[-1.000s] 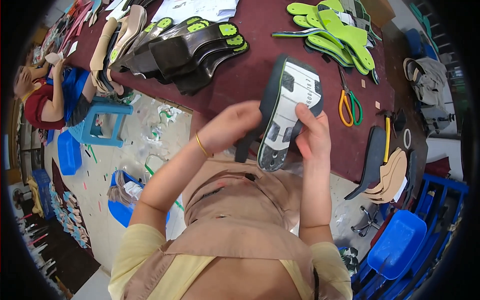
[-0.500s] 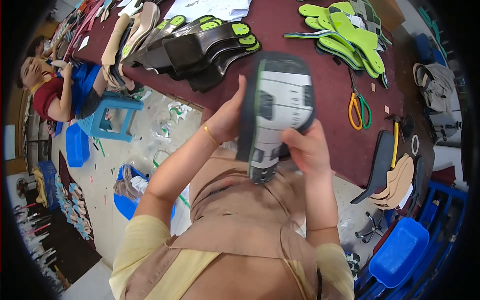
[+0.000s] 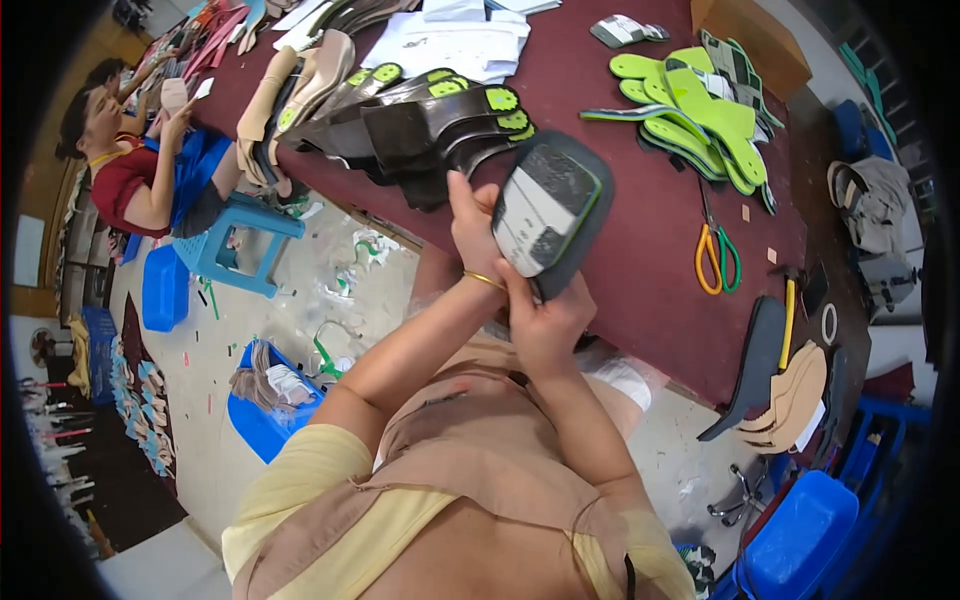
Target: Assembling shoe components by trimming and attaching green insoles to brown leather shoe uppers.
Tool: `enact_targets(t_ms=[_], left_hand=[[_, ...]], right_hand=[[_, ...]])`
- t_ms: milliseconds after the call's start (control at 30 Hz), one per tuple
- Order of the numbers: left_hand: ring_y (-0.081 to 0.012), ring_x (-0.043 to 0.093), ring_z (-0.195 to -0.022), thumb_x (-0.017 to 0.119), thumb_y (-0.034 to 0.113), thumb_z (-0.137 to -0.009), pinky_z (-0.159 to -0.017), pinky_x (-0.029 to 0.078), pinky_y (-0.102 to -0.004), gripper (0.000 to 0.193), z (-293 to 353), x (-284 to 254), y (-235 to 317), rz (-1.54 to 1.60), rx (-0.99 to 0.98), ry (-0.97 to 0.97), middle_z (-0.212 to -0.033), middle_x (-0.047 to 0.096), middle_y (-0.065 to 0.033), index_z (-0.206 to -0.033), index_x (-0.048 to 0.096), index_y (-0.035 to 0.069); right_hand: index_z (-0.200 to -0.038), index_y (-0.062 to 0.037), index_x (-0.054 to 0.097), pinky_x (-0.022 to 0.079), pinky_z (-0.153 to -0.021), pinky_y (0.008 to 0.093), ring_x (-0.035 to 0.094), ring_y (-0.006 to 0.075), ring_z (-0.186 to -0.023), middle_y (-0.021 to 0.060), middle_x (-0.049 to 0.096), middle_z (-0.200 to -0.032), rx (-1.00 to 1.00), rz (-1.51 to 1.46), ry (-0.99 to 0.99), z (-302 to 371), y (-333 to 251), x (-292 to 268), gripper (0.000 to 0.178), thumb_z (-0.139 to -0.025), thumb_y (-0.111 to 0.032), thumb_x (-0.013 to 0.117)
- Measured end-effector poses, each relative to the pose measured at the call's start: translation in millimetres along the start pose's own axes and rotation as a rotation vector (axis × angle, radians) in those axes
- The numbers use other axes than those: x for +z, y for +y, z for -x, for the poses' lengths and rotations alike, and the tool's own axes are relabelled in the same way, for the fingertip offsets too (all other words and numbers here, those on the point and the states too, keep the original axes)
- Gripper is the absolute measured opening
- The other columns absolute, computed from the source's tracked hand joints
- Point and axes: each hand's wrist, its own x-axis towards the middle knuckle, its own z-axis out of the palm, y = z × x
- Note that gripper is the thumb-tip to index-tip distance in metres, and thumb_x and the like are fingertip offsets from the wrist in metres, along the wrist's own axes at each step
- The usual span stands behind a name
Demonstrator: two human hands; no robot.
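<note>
In front of me is a sole-shaped pad point(image 3: 528, 235), with a white and black face, a thin green edge and thick dark grey foam around it. It is tilted up over the near edge of the table. My right hand point(image 3: 550, 320) grips its narrow lower end, the thumb pressed on the front. My left hand point(image 3: 475, 225) holds the pad's left edge, with one digit raised and other fingers partly hidden behind the pad. Glossy dark brown shaped pieces point(image 3: 410, 130) with green ends are piled just beyond my left hand.
The maroon table point(image 3: 640, 330) holds bright green sole pieces point(image 3: 700, 105), scissors point(image 3: 715, 260) with orange and green handles, white papers point(image 3: 440, 45) and a yellow-handled hammer point(image 3: 788, 320). Blue bins point(image 3: 800, 530) stand at lower right and on the left floor. A seated person point(image 3: 150, 180) works at far left.
The pad has turned and tilted, its face now leaning left and its lower end covered by my right hand. My right hand has moved left, close to my left hand. The view has shifted slightly.
</note>
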Motion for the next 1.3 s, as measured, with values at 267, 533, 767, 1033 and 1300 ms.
enact_targets(t_ms=[267, 533, 767, 1033, 1300], left_hand=[[-0.0158, 0.062, -0.084, 0.034, 0.055, -0.092, -0.077, 0.049, -0.0293, 0.060, -10, -7, 7, -0.009, -0.149, -0.186, -0.098, 0.064, -0.0058, -0.107, 0.057, 0.001], [-0.0113, 0.053, -0.098, 0.065, 0.025, -0.083, -0.083, 0.045, -0.0275, 0.043, 29, -16, 13, -0.247, -0.206, -0.794, -0.110, 0.058, -0.0038, -0.118, 0.052, 0.003], [-0.0193, 0.059, -0.094, 0.055, 0.015, -0.086, -0.083, 0.047, -0.0308, 0.037, 49, -3, -15, -0.371, 0.345, -0.368, -0.105, 0.061, -0.0142, -0.117, 0.049, -0.003], [-0.0180, 0.062, -0.079, 0.048, 0.031, -0.094, -0.065, 0.052, -0.0291, 0.034, 23, 3, -45, -0.018, 0.051, -0.050, -0.094, 0.062, -0.0129, -0.096, 0.055, -0.002], [-0.0180, 0.061, -0.081, 0.040, 0.039, -0.095, -0.077, 0.049, -0.0318, 0.043, 10, -30, -11, -0.217, -0.102, -0.514, -0.097, 0.062, -0.0108, -0.112, 0.051, 0.001]], right_hand=[[-0.095, 0.0036, 0.065, 0.050, -0.068, 0.0271, 0.061, 0.0102, -0.079, 0.0054, 0.067, -0.091, 0.104, -0.190, -0.132, -8, 12, -12, 0.025, -0.074, -0.008, 0.073], [-0.097, 0.0013, 0.066, 0.049, -0.074, 0.0270, 0.061, 0.0111, -0.080, 0.0054, 0.067, -0.090, 0.634, -0.703, -0.659, -51, 35, -68, 0.026, -0.072, 0.000, 0.071], [-0.102, 0.0031, 0.064, 0.048, -0.063, 0.0237, 0.057, 0.0065, -0.074, 0.0075, 0.068, -0.088, 0.641, -0.584, -0.344, -29, 23, -44, 0.026, -0.077, 0.001, 0.066], [-0.121, 0.0032, 0.052, 0.041, -0.095, 0.0367, 0.048, 0.0349, -0.117, 0.0259, 0.054, -0.118, 0.302, -0.220, -0.216, -2, 23, -21, 0.037, -0.094, -0.021, 0.047], [-0.075, 0.0016, 0.060, 0.047, -0.064, 0.0213, 0.060, 0.0072, -0.069, 0.0062, 0.065, -0.072, 0.665, -0.501, -0.126, -37, 43, -37, 0.031, -0.089, -0.026, 0.059]])
